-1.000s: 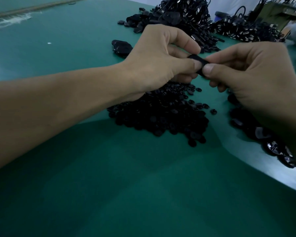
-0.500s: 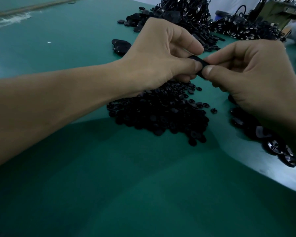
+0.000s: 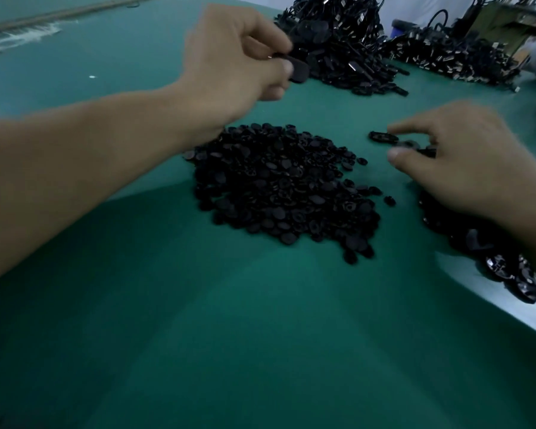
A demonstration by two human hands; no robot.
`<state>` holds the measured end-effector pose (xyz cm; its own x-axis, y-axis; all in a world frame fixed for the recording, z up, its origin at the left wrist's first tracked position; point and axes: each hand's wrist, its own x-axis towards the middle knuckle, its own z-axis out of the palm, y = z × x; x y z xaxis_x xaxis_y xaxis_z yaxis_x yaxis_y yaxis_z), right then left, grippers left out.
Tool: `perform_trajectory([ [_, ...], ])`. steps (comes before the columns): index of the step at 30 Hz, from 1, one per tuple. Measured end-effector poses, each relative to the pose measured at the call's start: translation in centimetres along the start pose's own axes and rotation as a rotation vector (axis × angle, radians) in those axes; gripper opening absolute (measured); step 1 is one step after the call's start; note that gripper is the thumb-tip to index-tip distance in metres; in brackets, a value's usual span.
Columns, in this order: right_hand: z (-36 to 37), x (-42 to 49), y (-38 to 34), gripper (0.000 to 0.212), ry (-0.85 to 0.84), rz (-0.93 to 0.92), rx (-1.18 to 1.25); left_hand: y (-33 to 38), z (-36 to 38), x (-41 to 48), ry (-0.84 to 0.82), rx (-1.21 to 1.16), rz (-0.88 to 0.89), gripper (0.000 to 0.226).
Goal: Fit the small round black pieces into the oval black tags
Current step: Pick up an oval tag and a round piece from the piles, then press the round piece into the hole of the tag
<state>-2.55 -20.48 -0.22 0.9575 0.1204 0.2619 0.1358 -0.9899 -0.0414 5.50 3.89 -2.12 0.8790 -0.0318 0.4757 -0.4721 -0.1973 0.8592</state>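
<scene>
L hand (image 3: 229, 66), top middle, pinches one oval tag (image 3: 297, 69), long side pointing right. R hand (image 3: 464, 162), mid right, curls over loose tags (image 3: 382, 137). It's too blurry to tell if it's got one. Pile of round pieces (image 3: 285, 187) lies in the centre, below L hand, just left of R.

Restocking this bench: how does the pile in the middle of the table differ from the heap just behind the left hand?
The middle pile is low and spread flat; the far heap stands taller. The middle pile is small round pieces; the far heap is a tangle with shiny metal glints. The middle pile lies nearer; the far heap, behind the left hand. Both are black, on the green table.
</scene>
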Motion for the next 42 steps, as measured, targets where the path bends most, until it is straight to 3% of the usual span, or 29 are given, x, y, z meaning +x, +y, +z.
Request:
perform_trajectory([
  [4, 0.2, 0.1, 0.9, 0.035, -0.149, 0.161, -0.162, -2.0, -1.8, 1.4, 0.108, 0.228, 0.022, 0.012],
  [8, 0.6, 0.4, 1.8, 0.023, -0.098, 0.098, -0.078, -3.2, -2.5, 1.4, 0.002, 0.469, 0.113, 0.017],
  [12, 0.2, 0.5, 2.6, 0.026, -0.016, 0.117, -0.06, -3.8, -2.9, 1.8, -0.04, 0.605, 0.15, 0.02],
  [19, -0.2, 0.5, 2.8, 0.025, -0.077, 0.142, -0.068, -4.6, -3.4, 2.4, -0.045, 0.739, 0.112, 0.024],
  [25, -0.2, 0.3, 2.0, 0.013, -0.036, 0.123, -0.028, -4.3, -3.5, 2.2, -0.052, 0.739, 0.044, 0.023],
  [31, -0.3, -0.1, 1.1, 0.031, 0.093, 0.107, 0.024, -2.3, -2.3, 1.1, 0.006, 0.649, 0.075, 0.004],
  [38, 0.1, 0.2, 2.6, 0.028, 0.121, 0.169, 0.03, 1.0, 1.4, -1.4, -0.134, 0.474, 0.224, 0.005],
  [42, -0.4, -0.2, 1.5, 0.022, 0.292, 0.005, 0.206, 2.3, 2.5, -2.9, -0.236, 0.352, 0.28, 0.008],
])
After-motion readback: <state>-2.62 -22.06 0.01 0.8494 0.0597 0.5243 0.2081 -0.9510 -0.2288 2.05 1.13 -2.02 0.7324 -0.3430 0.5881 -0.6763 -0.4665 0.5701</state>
